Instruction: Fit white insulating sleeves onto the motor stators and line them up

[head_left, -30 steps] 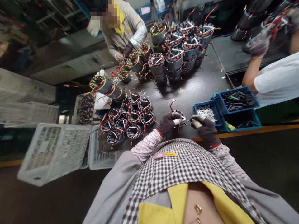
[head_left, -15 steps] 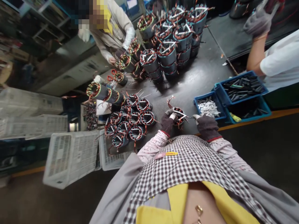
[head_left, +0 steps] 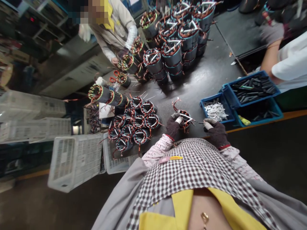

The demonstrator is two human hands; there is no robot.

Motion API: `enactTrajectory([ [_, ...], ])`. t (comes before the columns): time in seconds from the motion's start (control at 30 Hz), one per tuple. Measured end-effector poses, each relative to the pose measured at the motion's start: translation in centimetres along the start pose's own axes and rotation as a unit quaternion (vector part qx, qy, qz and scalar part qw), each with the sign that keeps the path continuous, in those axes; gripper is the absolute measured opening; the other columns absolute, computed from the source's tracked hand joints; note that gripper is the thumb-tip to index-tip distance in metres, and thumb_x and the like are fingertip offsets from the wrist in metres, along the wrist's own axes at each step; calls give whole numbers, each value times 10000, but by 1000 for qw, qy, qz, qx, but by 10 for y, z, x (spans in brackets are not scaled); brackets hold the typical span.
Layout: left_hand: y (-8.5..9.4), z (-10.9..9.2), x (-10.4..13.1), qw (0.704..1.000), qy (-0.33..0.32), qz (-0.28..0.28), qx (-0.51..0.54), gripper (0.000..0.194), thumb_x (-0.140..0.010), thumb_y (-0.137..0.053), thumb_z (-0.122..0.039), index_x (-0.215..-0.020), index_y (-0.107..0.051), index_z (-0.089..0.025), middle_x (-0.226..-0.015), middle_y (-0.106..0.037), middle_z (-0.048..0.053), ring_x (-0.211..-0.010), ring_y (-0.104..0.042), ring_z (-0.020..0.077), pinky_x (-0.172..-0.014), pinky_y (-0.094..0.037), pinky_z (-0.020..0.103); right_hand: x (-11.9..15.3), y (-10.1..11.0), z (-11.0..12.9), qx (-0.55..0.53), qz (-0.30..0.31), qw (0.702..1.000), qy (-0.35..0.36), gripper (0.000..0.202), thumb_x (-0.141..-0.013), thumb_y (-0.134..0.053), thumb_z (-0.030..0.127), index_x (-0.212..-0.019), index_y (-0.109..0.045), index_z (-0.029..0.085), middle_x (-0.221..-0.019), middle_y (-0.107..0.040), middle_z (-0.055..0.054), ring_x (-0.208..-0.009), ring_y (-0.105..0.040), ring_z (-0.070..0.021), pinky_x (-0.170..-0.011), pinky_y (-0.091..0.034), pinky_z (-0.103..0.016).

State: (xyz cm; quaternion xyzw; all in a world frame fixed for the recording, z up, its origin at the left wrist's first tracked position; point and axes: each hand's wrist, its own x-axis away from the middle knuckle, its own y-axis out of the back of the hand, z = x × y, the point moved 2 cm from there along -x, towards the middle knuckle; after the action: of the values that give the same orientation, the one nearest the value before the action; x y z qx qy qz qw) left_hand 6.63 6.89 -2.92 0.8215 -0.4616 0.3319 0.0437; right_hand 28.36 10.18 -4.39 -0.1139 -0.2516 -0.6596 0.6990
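A small motor stator with copper-red windings stands on the dark table in front of me. White sleeving crosses its top, and wire leads reach out to its right. My left hand, in a dark fingerless glove, is closed on the stator's left rim by the white sleeving. To the right, my right hand, gloved alike, pinches a short dark tube at the end of the leads. Its far end is hidden by the fingers. Left of me stand several similar stators in a tight group.
Blue bins hold white pieces and black tubes on the right. Stacked larger stators stand at the back. White crates are at the left. A co-worker works across the table; another person's arm is at right.
My right hand has shifted slightly right, and the dark tube shows more plainly between it and the stator. My left hand stays at the stator. The right-hand co-worker's gloved hand has moved down.
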Motion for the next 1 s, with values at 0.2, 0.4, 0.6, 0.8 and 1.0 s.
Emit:
enactTrajectory([
  [0.2,0,-2,3,1000,-9,10,15,367,-752,-895,-251,-1091,-764,-197,-951,-778,37,-748,-693,155,-742,-600,325,5,-8,7,-62,-6,997,-35,540,-619,-887,543,-981,-714,182,-674,-690,-1,-621,-634,-165,-623,-539,-309],
  [0.4,-1,-2,3,1000,-1,-6,12,342,-741,-896,-233,-1047,-748,-195,-1001,-764,40,-794,-692,164,-845,-593,384,7,-30,0,-114,28,992,-45,492,-674,-863,532,-1004,-695,207,-794,-773,-24,-613,-678,-177,-610,-603,-328],
  [0.6,1,-3,1,1000,-3,9,-17,324,-698,-931,-238,-945,-730,-179,-915,-760,37,-751,-681,159,-824,-591,370,-20,-40,2,68,122,989,55,285,-897,-675,502,-985,-737,238,-820,-767,-19,-666,-689,-185,-651,-597,-324],
  [0.8,2,1,-3,999,0,23,-33,327,-709,-923,-273,-958,-732,-181,-865,-758,31,-751,-710,169,-798,-606,363,-19,-27,20,415,162,868,217,337,-1061,-570,310,-1324,-704,146,-1266,-764,-204,-1137,-733,-288,-980,-522,-354],
  [1.0,4,2,-6,999,2,4,-41,368,-679,-947,-268,-958,-727,-176,-884,-759,36,-774,-721,180,-835,-610,392,-37,-39,36,483,252,805,234,330,-1127,-467,314,-1240,-716,130,-1138,-788,-179,-1031,-734,-260,-903,-491,-314],
])
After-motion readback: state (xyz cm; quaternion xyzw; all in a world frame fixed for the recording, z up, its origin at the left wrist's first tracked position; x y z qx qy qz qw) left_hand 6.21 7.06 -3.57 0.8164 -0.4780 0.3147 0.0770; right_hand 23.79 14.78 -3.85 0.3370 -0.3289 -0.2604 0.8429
